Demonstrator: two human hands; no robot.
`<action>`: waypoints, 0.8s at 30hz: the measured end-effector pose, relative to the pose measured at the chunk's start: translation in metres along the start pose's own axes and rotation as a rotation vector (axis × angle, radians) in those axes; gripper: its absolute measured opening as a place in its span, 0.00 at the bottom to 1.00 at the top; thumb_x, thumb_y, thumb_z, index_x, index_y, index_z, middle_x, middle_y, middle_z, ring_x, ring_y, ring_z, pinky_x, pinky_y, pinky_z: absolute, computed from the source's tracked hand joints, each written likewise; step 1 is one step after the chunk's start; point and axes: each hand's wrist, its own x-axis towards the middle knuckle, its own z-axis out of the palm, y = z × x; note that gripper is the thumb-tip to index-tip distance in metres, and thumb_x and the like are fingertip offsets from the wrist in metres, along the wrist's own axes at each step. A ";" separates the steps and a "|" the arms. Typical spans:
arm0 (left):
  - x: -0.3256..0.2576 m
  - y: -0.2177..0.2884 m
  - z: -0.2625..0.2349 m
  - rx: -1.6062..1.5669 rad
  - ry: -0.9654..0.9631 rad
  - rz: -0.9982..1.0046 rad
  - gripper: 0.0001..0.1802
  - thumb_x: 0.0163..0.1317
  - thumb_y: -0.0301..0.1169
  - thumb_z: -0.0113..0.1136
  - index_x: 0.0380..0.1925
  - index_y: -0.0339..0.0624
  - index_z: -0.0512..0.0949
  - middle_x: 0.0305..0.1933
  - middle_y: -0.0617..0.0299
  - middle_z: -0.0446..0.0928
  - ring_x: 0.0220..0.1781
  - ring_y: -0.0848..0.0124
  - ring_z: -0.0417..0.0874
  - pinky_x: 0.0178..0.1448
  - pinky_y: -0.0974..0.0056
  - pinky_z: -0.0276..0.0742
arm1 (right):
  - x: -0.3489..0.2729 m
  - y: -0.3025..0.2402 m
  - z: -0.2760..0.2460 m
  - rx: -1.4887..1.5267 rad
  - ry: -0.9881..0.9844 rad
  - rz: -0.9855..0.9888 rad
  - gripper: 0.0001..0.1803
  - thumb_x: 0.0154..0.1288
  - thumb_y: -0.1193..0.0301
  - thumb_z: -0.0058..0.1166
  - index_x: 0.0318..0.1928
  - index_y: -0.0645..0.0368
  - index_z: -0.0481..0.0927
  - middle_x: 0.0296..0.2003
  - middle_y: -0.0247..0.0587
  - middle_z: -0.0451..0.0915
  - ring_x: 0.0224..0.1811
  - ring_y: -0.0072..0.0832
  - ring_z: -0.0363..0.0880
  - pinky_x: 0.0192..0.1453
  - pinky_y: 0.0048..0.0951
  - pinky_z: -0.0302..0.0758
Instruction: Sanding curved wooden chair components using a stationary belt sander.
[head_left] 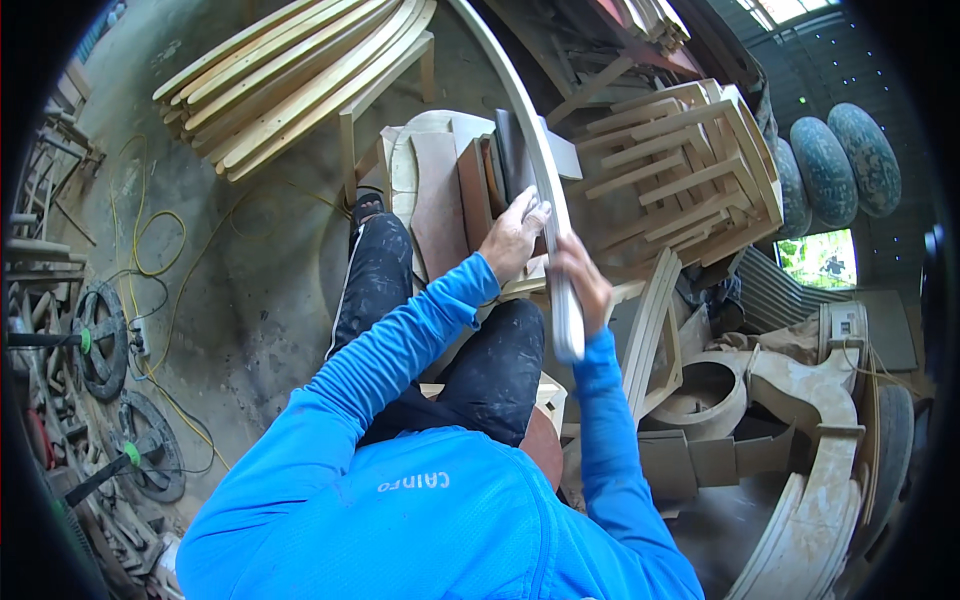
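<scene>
Long curved pale-wood strip runs lengthwise away, right of dusty black-trousered right knee; left hand pinches its left edge beyond knee; right hand, blurred, nearer strip's near end, can't tell fingers.

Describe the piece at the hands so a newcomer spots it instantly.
From the blue jacket, follow both sleeves to the left hand and right hand. A long, pale curved wooden strip sweeps upward there. Unlike the stacked slats at upper left, it runs between the hands.
</scene>
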 end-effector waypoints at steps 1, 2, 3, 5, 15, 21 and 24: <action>-0.004 -0.015 0.004 -0.037 0.025 -0.066 0.43 0.76 0.52 0.52 0.75 0.26 0.56 0.70 0.35 0.71 0.71 0.51 0.74 0.75 0.59 0.66 | -0.024 -0.018 -0.021 0.006 -0.005 0.046 0.16 0.51 0.86 0.65 0.41 0.58 0.83 0.55 0.54 0.84 0.60 0.49 0.84 0.59 0.38 0.82; -0.007 -0.031 0.011 -0.077 0.045 -0.133 0.45 0.75 0.53 0.54 0.76 0.26 0.54 0.71 0.36 0.70 0.70 0.51 0.75 0.75 0.59 0.66 | -0.049 -0.037 -0.045 0.006 -0.011 0.093 0.15 0.52 0.86 0.66 0.40 0.58 0.82 0.55 0.56 0.84 0.61 0.49 0.84 0.60 0.40 0.82; -0.016 -0.034 0.033 -0.165 0.116 -0.268 0.47 0.72 0.58 0.55 0.76 0.34 0.56 0.71 0.42 0.71 0.66 0.53 0.78 0.71 0.54 0.69 | -0.075 -0.059 -0.070 0.065 0.091 0.186 0.14 0.55 0.84 0.66 0.41 0.57 0.81 0.55 0.58 0.84 0.61 0.49 0.84 0.60 0.42 0.81; -0.035 -0.013 0.057 -0.346 0.023 -0.485 0.44 0.73 0.59 0.52 0.76 0.39 0.57 0.69 0.46 0.73 0.65 0.55 0.78 0.69 0.53 0.71 | -0.123 -0.115 -0.133 0.128 0.273 0.411 0.14 0.60 0.79 0.68 0.44 0.56 0.79 0.57 0.60 0.82 0.62 0.50 0.81 0.64 0.47 0.79; -0.094 -0.051 0.101 -1.013 -0.027 -0.810 0.36 0.74 0.66 0.41 0.57 0.42 0.70 0.47 0.45 0.78 0.50 0.43 0.81 0.61 0.34 0.75 | -0.363 -0.204 -0.235 0.804 1.019 0.908 0.30 0.55 0.71 0.76 0.55 0.47 0.74 0.63 0.45 0.75 0.67 0.41 0.72 0.78 0.47 0.63; -0.076 -0.006 0.081 -0.961 0.033 -0.555 0.28 0.76 0.60 0.43 0.51 0.48 0.73 0.39 0.55 0.76 0.45 0.53 0.79 0.57 0.38 0.76 | -0.399 -0.128 -0.181 0.931 1.213 1.183 0.38 0.63 0.63 0.72 0.71 0.53 0.69 0.63 0.41 0.75 0.67 0.37 0.72 0.76 0.46 0.65; -0.071 0.014 0.063 -0.976 0.067 -0.472 0.25 0.75 0.59 0.50 0.52 0.50 0.74 0.43 0.56 0.77 0.47 0.54 0.79 0.62 0.38 0.74 | -0.378 -0.089 -0.168 0.952 1.191 1.380 0.37 0.63 0.57 0.73 0.69 0.52 0.73 0.60 0.36 0.78 0.63 0.33 0.75 0.67 0.39 0.75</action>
